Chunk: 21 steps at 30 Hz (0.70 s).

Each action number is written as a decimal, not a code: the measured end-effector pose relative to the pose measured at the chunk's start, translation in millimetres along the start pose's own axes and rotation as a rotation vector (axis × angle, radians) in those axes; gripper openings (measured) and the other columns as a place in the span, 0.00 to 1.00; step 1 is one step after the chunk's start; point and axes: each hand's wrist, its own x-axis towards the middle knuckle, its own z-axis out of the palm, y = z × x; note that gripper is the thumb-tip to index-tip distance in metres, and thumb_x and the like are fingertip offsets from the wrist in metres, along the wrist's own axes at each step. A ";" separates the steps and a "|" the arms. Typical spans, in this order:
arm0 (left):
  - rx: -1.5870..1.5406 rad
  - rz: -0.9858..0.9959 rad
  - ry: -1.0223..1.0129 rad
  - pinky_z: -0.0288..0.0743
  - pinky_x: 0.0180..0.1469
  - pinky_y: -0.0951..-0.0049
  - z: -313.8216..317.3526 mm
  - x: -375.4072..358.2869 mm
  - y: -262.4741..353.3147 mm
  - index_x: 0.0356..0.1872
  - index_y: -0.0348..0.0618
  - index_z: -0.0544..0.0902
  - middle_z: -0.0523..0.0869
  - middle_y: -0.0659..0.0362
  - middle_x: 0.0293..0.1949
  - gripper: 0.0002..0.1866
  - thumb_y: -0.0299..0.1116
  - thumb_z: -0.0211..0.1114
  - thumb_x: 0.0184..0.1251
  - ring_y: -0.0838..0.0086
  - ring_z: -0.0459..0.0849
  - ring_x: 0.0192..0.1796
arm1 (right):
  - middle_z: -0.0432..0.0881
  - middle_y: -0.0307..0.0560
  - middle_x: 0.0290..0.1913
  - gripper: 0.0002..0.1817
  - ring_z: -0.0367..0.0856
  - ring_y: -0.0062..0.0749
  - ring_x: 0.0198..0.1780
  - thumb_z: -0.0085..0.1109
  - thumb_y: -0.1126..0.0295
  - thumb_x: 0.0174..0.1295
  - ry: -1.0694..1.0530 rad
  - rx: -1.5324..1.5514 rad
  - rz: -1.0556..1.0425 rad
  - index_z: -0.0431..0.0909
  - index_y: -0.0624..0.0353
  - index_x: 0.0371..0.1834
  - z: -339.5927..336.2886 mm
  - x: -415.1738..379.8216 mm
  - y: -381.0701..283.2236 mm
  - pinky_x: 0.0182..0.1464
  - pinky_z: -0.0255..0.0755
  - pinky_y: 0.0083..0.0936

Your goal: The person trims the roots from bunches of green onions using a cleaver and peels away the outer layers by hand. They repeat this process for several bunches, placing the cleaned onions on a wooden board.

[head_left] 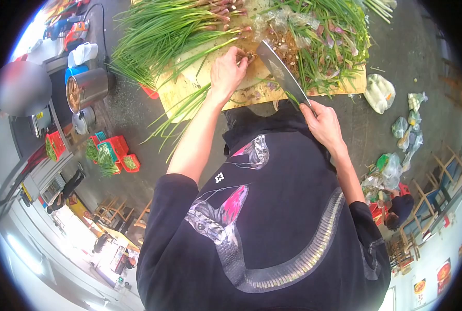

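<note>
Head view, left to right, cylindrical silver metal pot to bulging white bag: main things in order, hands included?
Cylindrical silver metal pot, bare left hand, broad grey metal cleaver blade, bare right hand, bulging white bag.

One left hand (228, 75) and one right hand (322, 125) at upper centre, one cleaver (284, 71), one big steel pot (92, 89) at upper left, two printed snake heads (208, 224) in the middle, two black sleeves (163, 207)

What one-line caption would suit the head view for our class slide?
Left hand holding green onions, right hand gripping a knife, above a littered wooden board.
</note>
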 end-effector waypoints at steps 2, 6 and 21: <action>0.025 0.028 -0.031 0.86 0.48 0.56 -7.3 -3.6 7.1 0.47 0.47 0.92 0.95 0.49 0.39 0.11 0.42 0.73 0.72 0.50 0.95 0.43 | 0.84 0.66 0.32 0.15 0.85 0.64 0.34 0.62 0.60 0.77 0.017 -0.031 -0.049 0.89 0.59 0.53 3.1 1.6 0.2 0.39 0.76 0.48; 0.043 0.071 -0.017 0.85 0.48 0.54 -6.2 -8.3 9.5 0.46 0.46 0.91 0.95 0.49 0.39 0.12 0.42 0.74 0.71 0.49 0.94 0.43 | 0.87 0.65 0.34 0.14 0.88 0.64 0.39 0.62 0.61 0.77 0.065 -0.153 -0.142 0.88 0.59 0.52 5.8 5.1 -1.4 0.41 0.79 0.50; 0.139 0.135 -0.016 0.84 0.48 0.53 -1.7 -11.6 5.7 0.45 0.44 0.92 0.93 0.50 0.43 0.16 0.46 0.77 0.68 0.50 0.92 0.46 | 0.89 0.64 0.36 0.13 0.89 0.64 0.42 0.61 0.62 0.77 0.102 -0.210 -0.214 0.88 0.58 0.52 4.8 12.5 -4.5 0.44 0.81 0.52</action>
